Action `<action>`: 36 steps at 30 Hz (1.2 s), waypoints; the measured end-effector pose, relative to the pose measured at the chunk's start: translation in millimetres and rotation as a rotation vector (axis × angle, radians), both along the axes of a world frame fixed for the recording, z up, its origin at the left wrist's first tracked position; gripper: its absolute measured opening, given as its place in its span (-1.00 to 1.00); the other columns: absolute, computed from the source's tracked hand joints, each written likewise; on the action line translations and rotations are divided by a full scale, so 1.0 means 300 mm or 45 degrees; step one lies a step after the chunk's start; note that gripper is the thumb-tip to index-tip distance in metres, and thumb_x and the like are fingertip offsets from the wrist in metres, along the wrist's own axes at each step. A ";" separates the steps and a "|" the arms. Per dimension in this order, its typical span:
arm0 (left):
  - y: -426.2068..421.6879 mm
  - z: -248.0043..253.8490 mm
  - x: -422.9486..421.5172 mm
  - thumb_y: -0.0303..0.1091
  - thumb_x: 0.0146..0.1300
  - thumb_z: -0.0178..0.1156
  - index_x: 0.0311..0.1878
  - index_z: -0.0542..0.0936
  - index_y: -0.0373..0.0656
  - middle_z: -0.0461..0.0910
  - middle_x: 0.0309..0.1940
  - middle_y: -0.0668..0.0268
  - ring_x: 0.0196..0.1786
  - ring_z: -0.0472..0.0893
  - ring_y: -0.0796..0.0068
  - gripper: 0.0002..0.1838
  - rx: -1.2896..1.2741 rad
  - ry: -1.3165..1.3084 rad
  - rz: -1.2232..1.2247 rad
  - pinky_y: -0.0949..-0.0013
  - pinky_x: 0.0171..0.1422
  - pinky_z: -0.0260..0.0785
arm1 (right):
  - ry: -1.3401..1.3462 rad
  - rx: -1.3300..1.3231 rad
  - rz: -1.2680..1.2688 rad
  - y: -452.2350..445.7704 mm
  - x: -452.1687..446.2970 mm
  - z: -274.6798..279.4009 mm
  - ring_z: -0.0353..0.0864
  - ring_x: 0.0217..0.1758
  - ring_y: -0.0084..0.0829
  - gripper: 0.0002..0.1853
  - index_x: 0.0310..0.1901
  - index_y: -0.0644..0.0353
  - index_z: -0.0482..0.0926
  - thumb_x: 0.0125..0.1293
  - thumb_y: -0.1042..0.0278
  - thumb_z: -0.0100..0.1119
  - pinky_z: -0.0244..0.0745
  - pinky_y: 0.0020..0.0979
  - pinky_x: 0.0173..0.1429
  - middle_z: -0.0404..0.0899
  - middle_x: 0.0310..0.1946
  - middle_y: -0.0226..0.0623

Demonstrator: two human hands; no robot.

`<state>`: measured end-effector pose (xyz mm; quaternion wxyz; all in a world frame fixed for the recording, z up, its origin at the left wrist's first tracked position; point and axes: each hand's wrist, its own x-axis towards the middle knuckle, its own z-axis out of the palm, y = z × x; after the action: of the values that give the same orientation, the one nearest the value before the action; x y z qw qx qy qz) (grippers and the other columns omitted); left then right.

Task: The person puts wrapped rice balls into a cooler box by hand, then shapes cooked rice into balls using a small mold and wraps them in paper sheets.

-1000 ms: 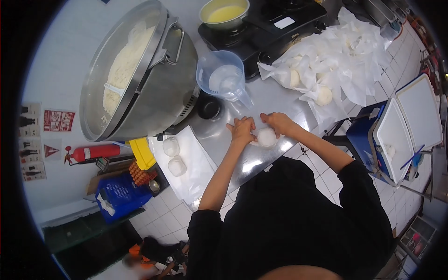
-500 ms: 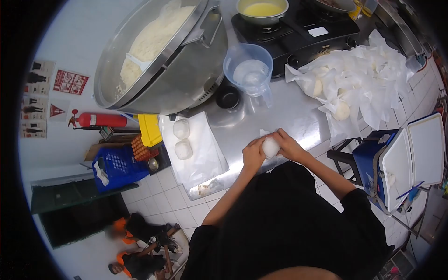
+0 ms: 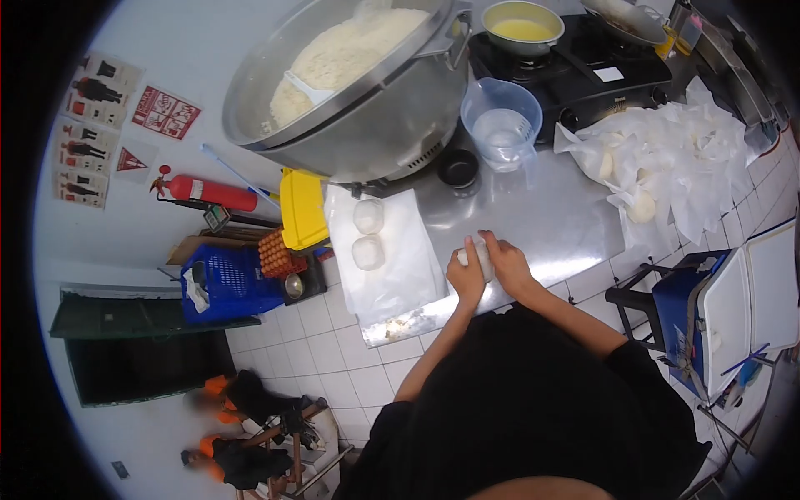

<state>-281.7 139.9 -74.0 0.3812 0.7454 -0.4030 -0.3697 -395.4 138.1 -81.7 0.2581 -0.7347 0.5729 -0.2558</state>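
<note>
Between my two hands is a white rice ball (image 3: pixel 482 259) in a thin wrapper, held over the front edge of the steel table. My left hand (image 3: pixel 468 277) curls around its left side with the thumb up. From the other side my right hand (image 3: pixel 510 272) presses against it, fingers closed over the wrapper. Two similar wrapped rice balls (image 3: pixel 367 252) rest on a stack of white wrapping sheets (image 3: pixel 396 300) to the left. Behind them, a large steel rice cooker (image 3: pixel 358 142) holds cooked rice and a white rice paddle (image 3: pixel 309 87).
A clear blue jug (image 3: pixel 502 125) of water and a small black bowl (image 3: pixel 458 169) stand behind my hands. The gas stove (image 3: pixel 575 92) bears a pan with yellow liquid (image 3: pixel 522 32). At right lies a pile of wrapped portions (image 3: pixel 683 158). Two people sit at lower left.
The camera view has shifted, so the table things appear further right. My hands have turned around the rice ball and now cover more of it.
</note>
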 end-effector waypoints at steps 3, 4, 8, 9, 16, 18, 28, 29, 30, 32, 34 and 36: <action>-0.012 0.018 0.060 0.18 0.47 0.05 -0.07 0.65 -0.35 0.72 -0.27 0.04 -0.18 0.69 0.22 -0.37 -0.010 0.249 0.135 0.25 -0.01 0.49 | -0.456 0.373 0.115 -0.025 0.041 0.119 0.71 -0.11 -0.19 -0.38 0.34 0.09 0.23 0.25 0.64 0.12 0.58 -0.37 -0.04 0.68 -0.15 -0.05; -0.013 0.012 0.071 0.19 0.48 0.03 -0.04 0.65 -0.35 0.72 -0.24 0.07 -0.18 0.67 0.24 -0.36 -0.027 0.354 0.153 0.25 0.00 0.49 | -0.648 0.472 0.157 -0.034 0.041 0.143 0.72 -0.11 -0.21 -0.37 0.35 0.09 0.20 0.26 0.66 0.10 0.57 -0.40 -0.02 0.69 -0.11 -0.03; -0.042 -0.107 0.136 0.13 0.49 0.05 0.00 0.63 -0.35 0.68 -0.11 0.07 -0.15 0.63 0.30 -0.41 -0.543 0.047 0.306 0.25 0.02 0.46 | -1.267 0.593 0.146 -0.060 0.130 0.003 0.72 -0.15 -0.26 -0.28 0.37 0.08 0.19 0.14 0.68 0.12 0.53 -0.40 -0.02 0.71 -0.25 -0.15; -0.045 -0.107 0.167 0.09 0.50 0.05 -0.02 0.65 -0.35 0.69 -0.14 0.10 -0.16 0.63 0.30 -0.43 -0.542 0.049 0.241 0.26 0.04 0.46 | -1.357 0.631 0.131 -0.054 0.159 0.005 0.71 -0.16 -0.27 -0.28 0.38 0.08 0.18 0.15 0.65 0.14 0.53 -0.39 0.00 0.71 -0.24 -0.17; -0.026 0.003 0.468 0.04 0.48 0.02 -0.16 0.70 -0.38 0.70 -0.25 -0.17 -0.13 0.69 -0.15 -0.44 -0.214 -0.597 0.160 0.02 0.02 0.47 | -0.687 -0.133 -0.246 -0.127 0.052 0.046 0.48 0.04 -0.35 -0.37 0.29 0.09 0.34 0.16 0.51 0.32 0.49 -0.32 0.02 0.50 0.16 -0.17; -0.006 -0.053 0.646 0.09 0.49 -0.04 -0.14 0.69 -0.37 0.69 -0.21 -0.21 -0.06 0.67 -0.24 -0.39 -0.028 -0.792 0.254 -0.02 0.06 0.48 | -0.194 -0.384 -0.786 -0.238 -0.174 0.088 0.25 0.34 0.07 -0.18 0.38 0.30 0.28 0.07 0.33 0.43 -0.02 0.15 0.48 0.31 0.34 0.02; 0.036 -0.102 0.727 -0.05 0.47 -0.06 -0.09 0.50 -0.18 0.55 -0.10 0.12 0.04 0.50 0.03 -0.64 0.117 -1.264 0.503 -0.07 0.09 0.24 | -0.002 -0.430 -1.275 -0.330 -0.602 0.089 0.35 0.26 0.05 -0.21 0.32 0.06 0.34 0.00 0.46 0.46 0.22 0.04 0.22 0.45 0.16 -0.09; 0.034 -0.080 0.718 -0.08 0.46 -0.04 -0.11 0.47 -0.15 0.52 -0.12 0.16 0.01 0.48 0.06 -0.69 -0.012 -1.276 0.533 -0.02 0.07 0.22 | 0.020 -0.484 -1.272 -0.351 -0.608 0.070 0.41 0.20 0.02 -0.24 0.31 0.07 0.35 0.01 0.49 0.44 0.27 0.02 0.18 0.51 0.06 -0.10; 0.035 -0.061 0.705 -0.10 0.45 -0.01 -0.11 0.48 -0.16 0.52 -0.13 0.16 -0.01 0.48 0.06 -0.70 -0.164 -1.299 0.514 0.00 0.07 0.20 | 0.041 -0.536 -1.273 -0.367 -0.612 0.050 0.47 0.15 -0.01 -0.26 0.29 0.09 0.36 0.02 0.51 0.43 0.32 0.00 0.14 0.56 -0.03 -0.11; 0.033 -0.027 0.649 -0.15 0.42 0.03 -0.11 0.49 -0.19 0.51 -0.16 0.17 -0.06 0.47 0.07 -0.73 -0.475 -1.331 0.460 0.05 0.05 0.17 | -0.318 -0.423 -1.092 -0.387 -0.636 0.008 0.55 0.02 -0.07 -0.30 0.28 0.12 0.36 0.04 0.58 0.35 0.40 -0.08 0.02 0.59 -0.16 -0.09; 0.014 0.016 0.526 -0.26 0.35 0.12 -0.09 0.49 -0.23 0.52 -0.14 0.15 -0.03 0.47 0.06 -0.77 -0.738 -1.204 0.165 0.06 0.11 0.16 | -0.444 -0.449 -0.941 -0.373 -0.638 -0.050 0.59 -0.10 -0.09 -0.36 0.23 0.16 0.40 0.03 0.65 0.26 0.46 -0.13 -0.07 0.60 -0.25 -0.08; -0.018 0.011 0.375 -0.46 0.23 0.20 -0.10 0.50 -0.26 0.54 -0.15 0.12 -0.02 0.51 0.06 -0.81 -0.981 -0.786 -0.168 0.10 0.14 0.26 | -0.337 -0.603 -0.822 -0.301 -0.595 -0.111 0.61 -0.20 -0.07 -0.42 0.15 0.19 0.47 -0.01 0.72 0.18 0.48 -0.16 -0.13 0.60 -0.31 -0.07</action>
<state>-169.2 134.6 -70.9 0.4676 0.5979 -0.6507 0.0206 -574.0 47.8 -115.0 0.0602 -0.5172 0.6610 -0.5403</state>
